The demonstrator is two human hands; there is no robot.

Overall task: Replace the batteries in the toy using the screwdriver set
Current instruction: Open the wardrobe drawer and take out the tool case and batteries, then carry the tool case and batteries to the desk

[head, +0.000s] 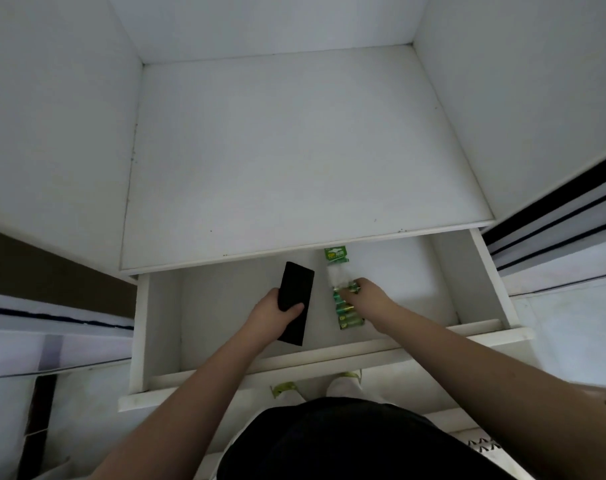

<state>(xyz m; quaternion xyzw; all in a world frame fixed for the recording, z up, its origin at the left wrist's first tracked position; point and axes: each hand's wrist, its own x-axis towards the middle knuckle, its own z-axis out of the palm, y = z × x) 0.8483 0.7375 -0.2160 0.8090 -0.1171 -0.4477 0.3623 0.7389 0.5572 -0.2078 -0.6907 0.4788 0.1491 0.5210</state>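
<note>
- Head view looks straight down into a pulled-out white drawer [163, 327] under a white shelf [294, 150]; both hands are inside it, which reads as collecting supplies before any work on the toy.
- Left hand [274, 311] is curled round a flat black case [296, 299], thumb across its top face and fingers under its left edge. The case is long and lies lengthwise from near to far; I judge it to be the screwdriver set, though no label or tool shows.
- Right hand [362, 292] is down on a green battery pack [346, 306], just right of the case. Its fingers bend over the far end of the pack, apparently pinching it, but the fingertips hide the contact, so I cannot tell how firm the hold is.
- Loose batteries or sealed ones: hard to say. Clear wrapping and a green card header reach toward the far edge of the drawer, partly under the shelf lip.
- No toy appears anywhere in view.
- Far part of the drawer is covered by the shelf; the near part is cut off by a dark garment [346, 441] and both forearms.
</note>
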